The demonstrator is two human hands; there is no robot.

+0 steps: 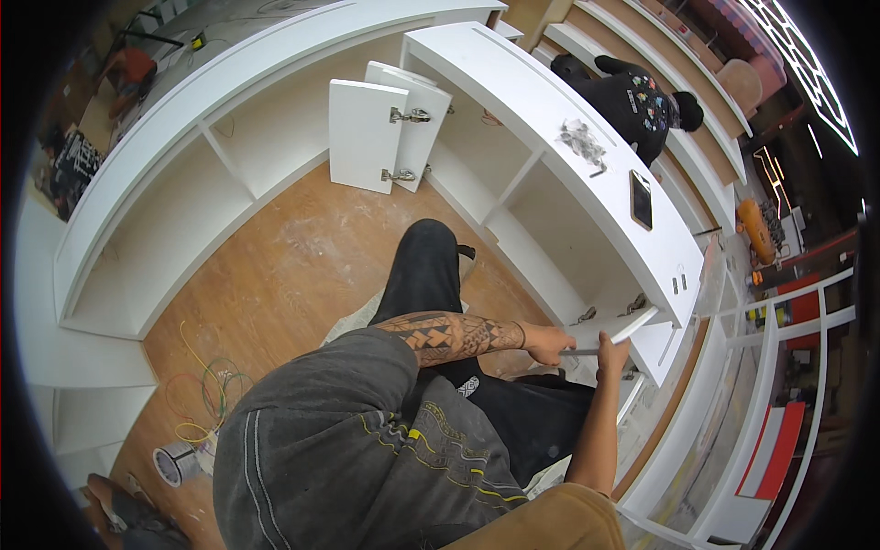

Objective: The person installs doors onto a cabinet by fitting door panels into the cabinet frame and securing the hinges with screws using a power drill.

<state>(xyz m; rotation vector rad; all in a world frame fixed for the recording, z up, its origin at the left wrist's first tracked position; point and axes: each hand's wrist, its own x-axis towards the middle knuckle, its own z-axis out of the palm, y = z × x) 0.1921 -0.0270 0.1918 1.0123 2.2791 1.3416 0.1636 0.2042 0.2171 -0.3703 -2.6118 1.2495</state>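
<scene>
A white cabinet door (634, 324) juts out at the near end of the curved white cabinet (573, 229), seen almost edge-on. My right hand (611, 356) grips its outer edge. My left hand (547, 344), at the end of a tattooed forearm, is closed beside the door's lower end; a thin grey strip shows between the hands, and I cannot make out what the fingers hold. Two metal hinges, one upper (636, 303) and one lower (584, 315), sit where the door meets the cabinet opening.
Two hinged white doors (367, 137) stand open further along. A phone (641, 200) and a pile of small metal parts (582, 139) lie on the cabinet top. Coloured wires (215, 385) and a round tub (176, 464) are on the wooden floor. Another person (632, 101) bends behind the cabinet.
</scene>
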